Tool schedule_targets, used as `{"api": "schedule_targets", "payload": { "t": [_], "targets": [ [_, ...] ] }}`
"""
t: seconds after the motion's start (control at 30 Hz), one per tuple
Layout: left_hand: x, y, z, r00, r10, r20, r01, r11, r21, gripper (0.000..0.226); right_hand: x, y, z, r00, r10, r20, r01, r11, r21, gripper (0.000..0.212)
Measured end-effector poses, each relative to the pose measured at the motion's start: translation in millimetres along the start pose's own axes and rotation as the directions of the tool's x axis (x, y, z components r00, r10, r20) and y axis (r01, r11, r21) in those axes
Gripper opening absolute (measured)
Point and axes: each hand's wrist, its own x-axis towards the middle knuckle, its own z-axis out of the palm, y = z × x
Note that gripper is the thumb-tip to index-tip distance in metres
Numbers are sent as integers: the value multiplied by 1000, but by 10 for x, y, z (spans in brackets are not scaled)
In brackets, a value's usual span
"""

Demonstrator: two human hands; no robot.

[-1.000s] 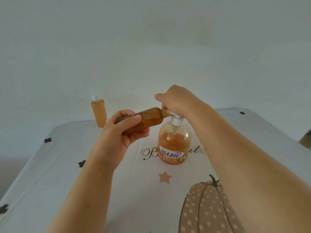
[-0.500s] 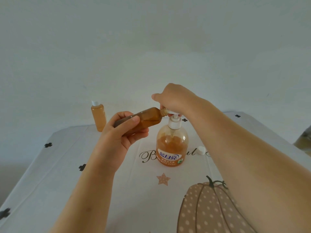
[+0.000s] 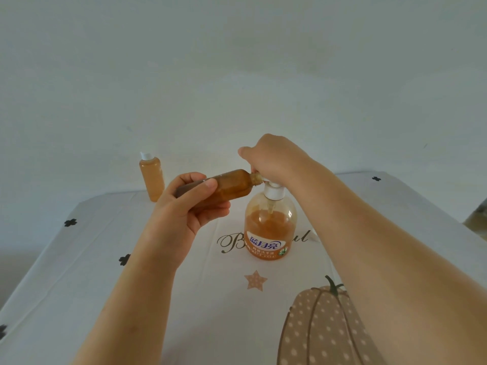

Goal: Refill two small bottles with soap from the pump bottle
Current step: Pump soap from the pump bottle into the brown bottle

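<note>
**Small bottle held to the pump spout**

At the far left edge of the table (image 3: 79,259), near the wall, a small capped bottle (image 3: 152,177) stands upright, filled with amber soap and topped with a white cap. It is well apart from both hands.

Next comes the left hand (image 3: 184,209), raised above the cloth. Its fingers (image 3: 210,208) are curled closed around a second small bottle (image 3: 224,187), thumb across the top and the other fingers wrapped beneath. This bottle lies almost on its side, base toward the left and open neck toward the right, and its contents look dark amber (how full it is cannot be told from this angle). The neck meets the spout of the pump.

The pump bottle (image 3: 270,230) stands upright on the cloth near the table's middle, just right of the held bottle, with a white collar and an orange label; the soap fills roughly its lower two thirds.

The right hand (image 3: 274,159) sits on top of the pump head, fingers folded down over it, so the head itself is mostly hidden. Its forearm runs toward the lower right corner, crossing a printed pumpkin (image 3: 321,327) on the tablecloth. A small printed star (image 3: 255,280) lies in front of the pump bottle.
</note>
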Motion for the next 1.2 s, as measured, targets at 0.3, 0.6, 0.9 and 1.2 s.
{"api": "schedule_targets", "payload": {
  "t": [0.3,0.6,0.9,1.2],
  "targets": [
    [-28,8,37,999,-30,-16,30,1000,0,20,-54,10,7,998,1,-58,0,1000,19,39],
    [-65,53,116,996,-80,-37,78,996,-51,19,-108,-80,-155,996,-44,-80,44,999,-3,35],
    [-111,37,167,994,-93,-64,87,992,-89,24,-155,-101,-171,996,-87,-20,87,996,-29,38],
    [-48,11,83,994,-105,-39,104,994,-28,27,-80,6,-34,995,-87,-51,85,995,-42,49]
  ]
}}
